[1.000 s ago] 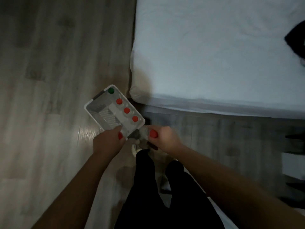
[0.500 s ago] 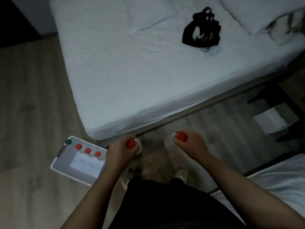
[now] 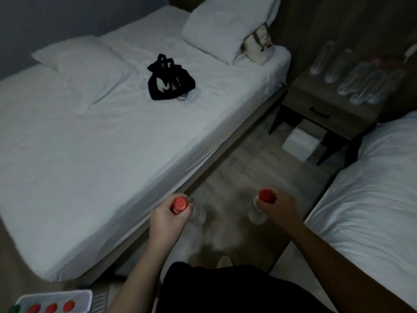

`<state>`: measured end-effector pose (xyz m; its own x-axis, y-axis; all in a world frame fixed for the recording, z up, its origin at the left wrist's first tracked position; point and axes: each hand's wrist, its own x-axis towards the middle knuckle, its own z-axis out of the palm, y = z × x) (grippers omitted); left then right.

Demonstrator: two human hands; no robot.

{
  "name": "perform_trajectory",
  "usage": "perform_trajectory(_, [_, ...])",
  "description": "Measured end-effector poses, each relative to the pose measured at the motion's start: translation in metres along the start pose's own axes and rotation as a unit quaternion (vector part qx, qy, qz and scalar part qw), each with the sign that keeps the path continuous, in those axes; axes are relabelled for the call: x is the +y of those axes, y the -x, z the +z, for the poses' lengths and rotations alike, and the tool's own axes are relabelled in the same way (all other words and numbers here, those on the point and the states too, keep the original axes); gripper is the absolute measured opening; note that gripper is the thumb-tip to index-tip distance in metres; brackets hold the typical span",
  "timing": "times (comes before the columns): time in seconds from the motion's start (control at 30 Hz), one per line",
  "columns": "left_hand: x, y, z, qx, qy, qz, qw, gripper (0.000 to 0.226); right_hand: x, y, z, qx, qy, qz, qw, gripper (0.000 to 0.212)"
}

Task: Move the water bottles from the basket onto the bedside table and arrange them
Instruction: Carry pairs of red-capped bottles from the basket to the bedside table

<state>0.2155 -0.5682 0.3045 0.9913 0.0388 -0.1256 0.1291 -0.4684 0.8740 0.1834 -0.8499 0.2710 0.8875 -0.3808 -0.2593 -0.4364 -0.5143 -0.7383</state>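
Left hand [image 3: 167, 219]: fingers [image 3: 165, 205] curled round the neck of the left bottle [image 3: 198, 214], just under the red left cap [image 3: 180, 204]; clear body hanging upright below the grip.
Right hand [image 3: 278, 211]: fingers closed round the neck of the right bottle [image 3: 256, 214], with the red right cap [image 3: 267, 195] poking out above the grip.
Held bottles: roughly level with each other and apart, over the strip of floor [image 3: 248, 168] between the two beds, well short of the bedside surface [image 3: 302, 93].
Basket [image 3: 56, 295]: white, on the floor at the bottom left edge, well apart from both hands.
Basket bottles [image 3: 51, 307]: only caps visible, three red and one green, in a row.
Bedside surface: wooden, with one drawer, at the head end between the beds.
Placed bottles [image 3: 361, 84]: several clear ones grouped on top; blurred, so standing or lying cannot be told.
Under the surface: a white box [image 3: 301, 143] on the floor.
Large bed [image 3: 90, 143]: white sheet, two pillows, a black bag [image 3: 170, 81] near the middle, a pale bag [image 3: 259, 48] against the right pillow.
Second bed [image 3: 372, 188]: white, along the right edge.
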Motion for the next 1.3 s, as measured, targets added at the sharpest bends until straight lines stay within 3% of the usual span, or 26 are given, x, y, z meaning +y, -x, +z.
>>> perform_trajectory(0.23, [0.041,-0.035,0.055,-0.052,0.0,0.038,0.998,0.02,0.034,-0.016,-0.061,0.109,-0.051,0.048,0.992,0.021])
perform_trajectory(0.5, [0.085,-0.116,0.128,-0.118,-0.04,0.048,0.991,0.019,0.053,-0.074,-0.112,0.182,-0.08,0.091,0.976,0.024])
perform_trajectory(0.7, [0.119,-0.206,0.204,-0.178,-0.036,0.056,0.982,0.028,0.056,-0.155,-0.144,0.212,-0.082,0.123,0.966,0.026])
perform_trajectory(0.83, [0.156,-0.265,0.255,-0.204,-0.04,0.056,0.977,0.022,0.053,-0.206,-0.176,0.21,-0.118,0.15,0.959,0.022])
perform_trajectory(0.9, [0.18,-0.294,0.281,-0.23,-0.044,0.075,0.969,0.031,0.049,-0.232,-0.196,0.218,-0.124,0.159,0.955,0.021])
perform_trajectory(1.07, [0.235,-0.347,0.339,-0.301,-0.08,0.128,0.942,0.027,0.049,-0.286,-0.226,0.269,-0.151,0.159,0.938,0.022])
perform_trajectory(1.3, [0.297,-0.386,0.412,-0.366,-0.082,0.141,0.916,0.023,0.059,-0.342,-0.277,0.346,-0.189,0.193,0.899,0.017])
